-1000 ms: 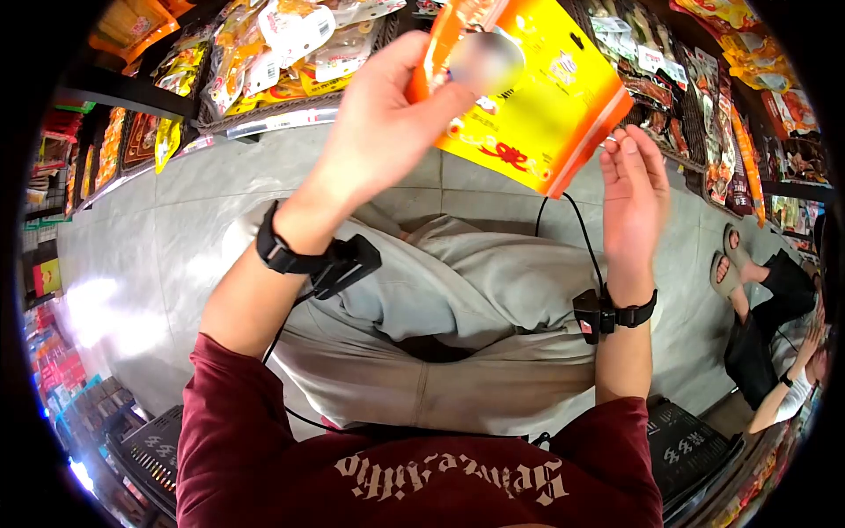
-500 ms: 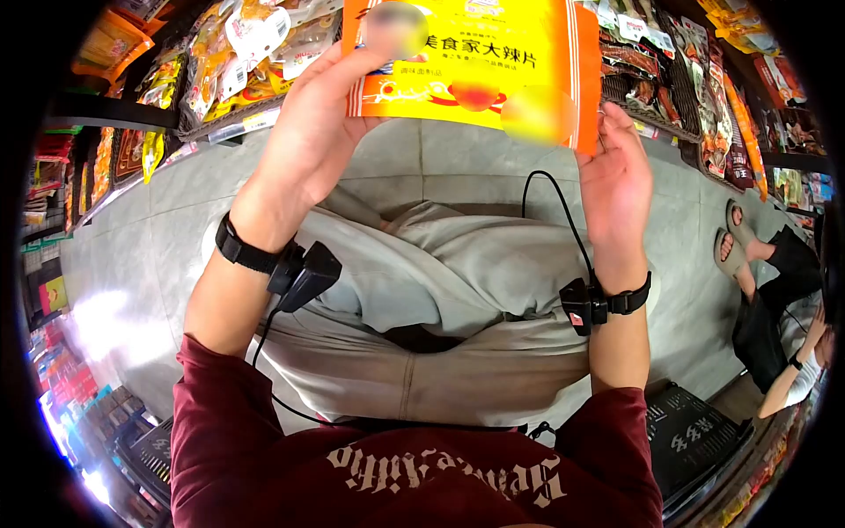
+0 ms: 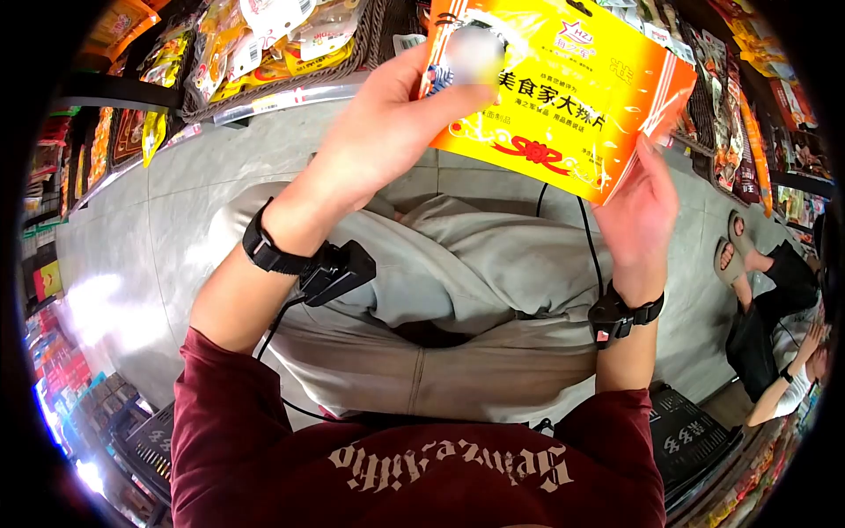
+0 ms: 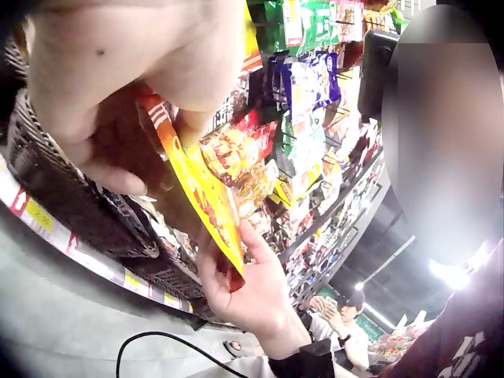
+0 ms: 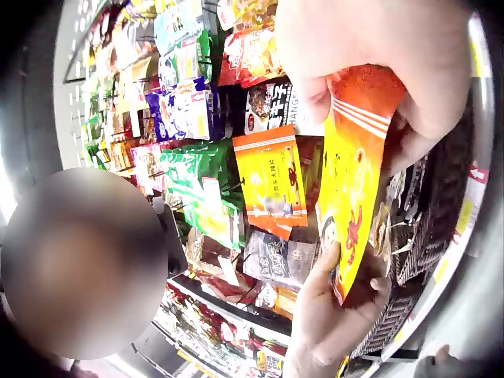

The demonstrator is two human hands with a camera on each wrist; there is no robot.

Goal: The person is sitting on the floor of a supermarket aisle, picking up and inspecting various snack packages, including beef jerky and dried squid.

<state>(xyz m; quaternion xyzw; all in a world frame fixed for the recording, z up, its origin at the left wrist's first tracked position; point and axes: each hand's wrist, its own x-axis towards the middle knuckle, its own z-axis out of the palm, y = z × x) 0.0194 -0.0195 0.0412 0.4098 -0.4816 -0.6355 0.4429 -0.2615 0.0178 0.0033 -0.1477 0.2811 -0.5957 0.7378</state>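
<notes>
A yellow and orange snack packet (image 3: pixel 550 128) with large dark lettering is held up at the top of the head view, its printed front showing. At its left end my left hand (image 3: pixel 378 136) grips it, with the thumb across the front and the fingers behind. My right hand (image 3: pixel 641 207) pinches the orange right end. Both wrist views show the packet (image 5: pixel 350 173) nearly edge-on, stretched between the two hands. In the left wrist view the thumb of the right hand (image 4: pixel 256 295) lies along the packet's edge.
Woven baskets (image 3: pixel 370 53) of packaged snacks stand on a shelf in front. Hanging there is a similar yellow and orange packet (image 5: pixel 272 181), beside green bags (image 5: pixel 201 185). Another person (image 3: pixel 757 326) sits at the right. Black crates (image 3: pixel 691 444) stand behind on both sides.
The packet dipped left and levelled, then moved back right and tilted down toward its right end. Both hands have kept with it, and its front lettering now faces the head camera.
</notes>
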